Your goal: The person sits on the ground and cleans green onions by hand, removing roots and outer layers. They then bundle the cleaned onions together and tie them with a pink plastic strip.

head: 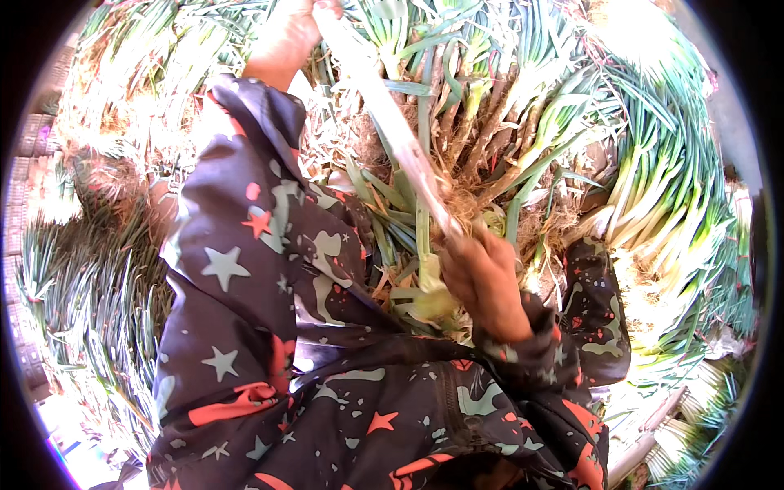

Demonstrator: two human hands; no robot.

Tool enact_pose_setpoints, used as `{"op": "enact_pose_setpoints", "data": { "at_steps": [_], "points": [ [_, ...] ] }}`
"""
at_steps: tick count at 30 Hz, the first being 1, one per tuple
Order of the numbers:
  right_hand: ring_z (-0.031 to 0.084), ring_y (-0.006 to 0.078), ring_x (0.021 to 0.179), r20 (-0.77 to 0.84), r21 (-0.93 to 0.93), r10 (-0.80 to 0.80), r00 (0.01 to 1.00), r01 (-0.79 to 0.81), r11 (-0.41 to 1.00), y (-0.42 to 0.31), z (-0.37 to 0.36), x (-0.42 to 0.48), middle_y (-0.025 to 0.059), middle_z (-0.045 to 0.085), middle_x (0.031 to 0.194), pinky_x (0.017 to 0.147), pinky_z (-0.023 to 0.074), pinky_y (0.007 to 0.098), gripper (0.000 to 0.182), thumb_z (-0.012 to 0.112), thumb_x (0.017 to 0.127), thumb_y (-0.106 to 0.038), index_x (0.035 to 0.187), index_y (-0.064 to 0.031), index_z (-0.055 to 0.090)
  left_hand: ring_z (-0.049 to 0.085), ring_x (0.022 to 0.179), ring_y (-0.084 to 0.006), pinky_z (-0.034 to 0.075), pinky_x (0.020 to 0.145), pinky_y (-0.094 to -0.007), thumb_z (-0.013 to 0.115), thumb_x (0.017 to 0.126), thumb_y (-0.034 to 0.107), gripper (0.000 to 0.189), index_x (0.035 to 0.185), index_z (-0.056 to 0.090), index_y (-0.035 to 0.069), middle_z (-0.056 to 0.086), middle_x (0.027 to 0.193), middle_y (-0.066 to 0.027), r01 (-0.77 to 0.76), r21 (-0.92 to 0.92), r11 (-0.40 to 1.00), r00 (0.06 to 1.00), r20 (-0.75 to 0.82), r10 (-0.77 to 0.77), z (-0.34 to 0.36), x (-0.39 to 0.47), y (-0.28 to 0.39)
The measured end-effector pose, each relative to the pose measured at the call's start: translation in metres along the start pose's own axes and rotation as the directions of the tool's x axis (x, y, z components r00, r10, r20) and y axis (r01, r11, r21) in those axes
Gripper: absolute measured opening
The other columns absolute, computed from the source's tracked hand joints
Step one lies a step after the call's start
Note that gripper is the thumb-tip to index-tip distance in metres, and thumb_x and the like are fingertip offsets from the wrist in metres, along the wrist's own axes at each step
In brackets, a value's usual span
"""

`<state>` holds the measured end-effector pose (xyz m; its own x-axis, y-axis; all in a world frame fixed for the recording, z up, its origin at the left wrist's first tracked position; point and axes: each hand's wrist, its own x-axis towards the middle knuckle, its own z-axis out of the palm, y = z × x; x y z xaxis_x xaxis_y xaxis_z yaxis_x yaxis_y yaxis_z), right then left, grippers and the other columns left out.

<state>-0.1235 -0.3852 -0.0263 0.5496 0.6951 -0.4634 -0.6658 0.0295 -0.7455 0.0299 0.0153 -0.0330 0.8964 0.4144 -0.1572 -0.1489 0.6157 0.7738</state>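
Observation:
A long scallion stalk (401, 138), pale and partly washed out by glare, runs diagonally before me. My left hand (288, 37), raised at the top of the view, is closed around its upper end. Near my lap my right hand (481, 275) grips the lower end, close to a tuft of brown roots (459, 199). Beyond the stalk lie untrimmed scallions (490, 125) with soil-brown stems and green leaves. Loose green and yellowed leaves (392, 196) lie between my arms. Glare hides some detail at my left fingers.
Large bundles of green scallions (667, 159) curve along the right side. More bundles lie at the upper left (141, 67) and lower left (92, 306). Dry peeled skins (343, 122) litter the middle. Further bunches (692, 441) sit at the lower right.

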Motion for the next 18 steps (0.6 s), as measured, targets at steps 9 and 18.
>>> {"op": "enact_pose_setpoints", "data": {
  "at_steps": [9,18],
  "points": [
    [0.058,0.0390,0.070,0.037,-0.949,-0.161,0.986,0.085,0.302,0.053,-0.083,-0.111,0.0184,0.061,0.080,0.060,0.0454,0.0411,0.031,0.062,0.084,-0.024,0.105,-0.0004,0.058,0.037,0.048,-0.0100,0.034,0.043,-0.0238,0.059,0.088,0.040,0.031,0.072,0.046,0.016,0.036,0.054,0.0045,-0.186,-0.109,0.976,0.980,0.052,0.193,-0.053,0.000,0.027],
    [0.058,0.0346,0.100,0.162,-0.750,-0.698,0.698,0.546,0.373,-0.037,0.013,0.072,0.0246,0.057,0.109,0.088,0.0443,0.0359,0.059,0.071,0.077,-0.035,0.117,0.0037,0.051,0.035,0.040,-0.0095,0.032,0.039,-0.0268,0.063,0.081,0.048,0.039,0.061,0.045,0.019,0.034,0.047,0.0059,-0.113,0.041,0.993,0.980,0.171,0.105,0.074,-0.069,0.002]
  ]
}}
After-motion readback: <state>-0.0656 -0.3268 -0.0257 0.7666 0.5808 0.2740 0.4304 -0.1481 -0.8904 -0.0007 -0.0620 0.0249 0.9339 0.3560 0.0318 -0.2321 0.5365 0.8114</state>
